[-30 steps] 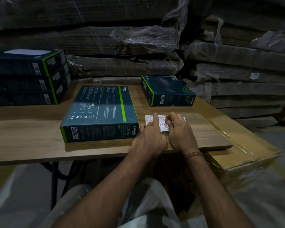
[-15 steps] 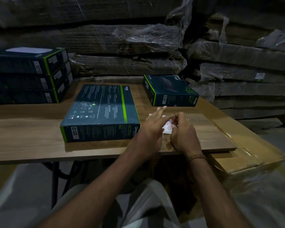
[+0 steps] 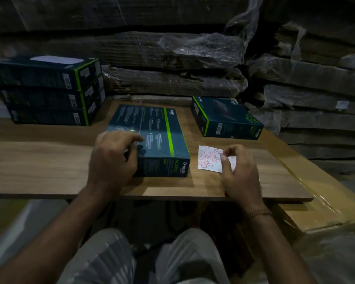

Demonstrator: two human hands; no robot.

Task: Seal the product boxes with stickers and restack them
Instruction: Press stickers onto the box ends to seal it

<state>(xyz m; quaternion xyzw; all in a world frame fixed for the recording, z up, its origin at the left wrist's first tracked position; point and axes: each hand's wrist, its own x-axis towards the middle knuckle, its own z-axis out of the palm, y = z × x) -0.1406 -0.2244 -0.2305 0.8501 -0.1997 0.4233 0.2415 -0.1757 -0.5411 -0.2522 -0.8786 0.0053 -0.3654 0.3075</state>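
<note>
Gripping: my left hand (image 3: 113, 158) curls over the near left corner of the box (image 3: 152, 138), fingers on its top face, thumb side down the near edge.
Box: lies flat on the table (image 3: 39, 160), long side running away from me, green stripe along its right side, label end facing me.
Right hand (image 3: 238, 173): thumb and forefinger pinched together over the sticker sheet (image 3: 209, 158); something small and reddish sits at the fingertips, too small to say for sure it is a sticker. Wrist rests at the table's near edge, bracelet (image 3: 258, 213) on it.
Sticker sheet: white, scattered with small red-outlined squares, flat on the table just right of the box, not touching it; its right part is hidden under my hand.
Far right: one smaller box (image 3: 225, 119) lies alone on the table, beyond the sheet.
Far left: stack (image 3: 49, 93) of three boxes at the table's back left, well apart from the one I hold.
Behind: plastic-wrapped cardboard bundles (image 3: 172, 58) piled wall-high.
Right of table: a wrapped carton (image 3: 316, 201) sits lower, partly under the tabletop edge.
Below: my knees in light trousers (image 3: 189, 255).
</note>
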